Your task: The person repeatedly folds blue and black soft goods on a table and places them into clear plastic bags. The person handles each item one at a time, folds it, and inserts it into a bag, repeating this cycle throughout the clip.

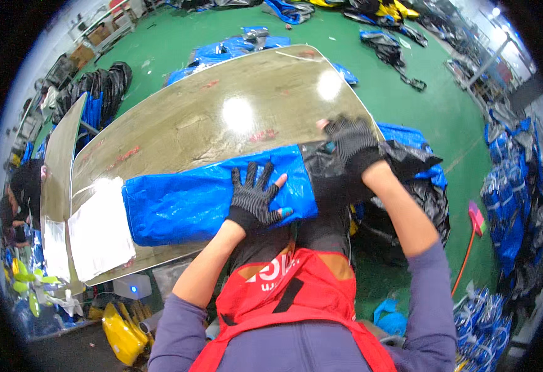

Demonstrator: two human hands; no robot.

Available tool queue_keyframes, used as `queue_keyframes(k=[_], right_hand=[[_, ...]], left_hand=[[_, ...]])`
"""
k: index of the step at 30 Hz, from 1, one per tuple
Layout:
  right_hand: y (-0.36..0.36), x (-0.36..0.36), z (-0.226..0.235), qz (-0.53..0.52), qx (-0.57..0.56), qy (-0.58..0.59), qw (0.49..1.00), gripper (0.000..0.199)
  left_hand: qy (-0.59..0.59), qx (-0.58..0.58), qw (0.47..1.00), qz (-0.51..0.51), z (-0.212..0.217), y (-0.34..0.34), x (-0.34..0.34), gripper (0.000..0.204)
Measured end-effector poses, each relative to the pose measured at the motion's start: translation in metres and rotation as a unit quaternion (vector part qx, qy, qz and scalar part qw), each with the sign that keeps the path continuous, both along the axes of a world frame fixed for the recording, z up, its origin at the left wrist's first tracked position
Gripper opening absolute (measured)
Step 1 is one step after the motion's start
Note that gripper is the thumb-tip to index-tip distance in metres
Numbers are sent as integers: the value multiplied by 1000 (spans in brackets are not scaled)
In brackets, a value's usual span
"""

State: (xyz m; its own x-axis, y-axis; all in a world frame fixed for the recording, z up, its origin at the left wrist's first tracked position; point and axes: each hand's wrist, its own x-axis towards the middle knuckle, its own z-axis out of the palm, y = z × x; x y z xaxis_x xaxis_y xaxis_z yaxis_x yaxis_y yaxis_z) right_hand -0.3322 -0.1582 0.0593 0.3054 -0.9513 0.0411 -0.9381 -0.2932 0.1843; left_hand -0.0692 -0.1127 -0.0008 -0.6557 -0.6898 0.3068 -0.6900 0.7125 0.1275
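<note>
A long blue woven-plastic piece (184,198) lies flat along the near edge of the table, its right part joined to or overlapped by black sheeting (330,177). My left hand (256,195), in a black ribbed glove with some bare fingertips, presses flat on the blue piece with fingers spread. Over the far edge of the black sheeting is my right hand (352,141), gloved alike, index finger and thumb apart; its other fingers are slightly blurred. I see nothing held in it. Whether its palm touches the sheeting is hidden.
White sheets (101,229) lie on the left of the worn brown tabletop (178,133). Black and blue material (417,167) hangs past the table's right end. Blue bundles (506,192) line the right side, near a pink broom (476,220). Yellow pieces (122,332) stand below left.
</note>
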Motion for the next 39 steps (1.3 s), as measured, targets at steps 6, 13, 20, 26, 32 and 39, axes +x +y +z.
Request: queue_keyframes(k=[6,13,20,26,32,39], right_hand=[[31,34,-38,51,74,-44,995,76],[28,30,-71,118,9,-136,984,75],[40,17,-10,55,30,-221,973,54],[48,-91,-7,-104,-30,-122,987,45],[70,-130,-97,-142,-243,-211,936,41],[99,-94,-70,-304,-342,-763,457,56]], left_hand=[[-81,25,993,-76,-8,-9,107,71],[-214,154,930,255,15,-36,211,63],[54,112,985,-116,-4,-20,-36,74],[37,69,995,-59,-8,-14,-54,72],[87,41,992,-85,-15,-33,-124,88],[89,6,987,-134,-26,-41,-121,79]])
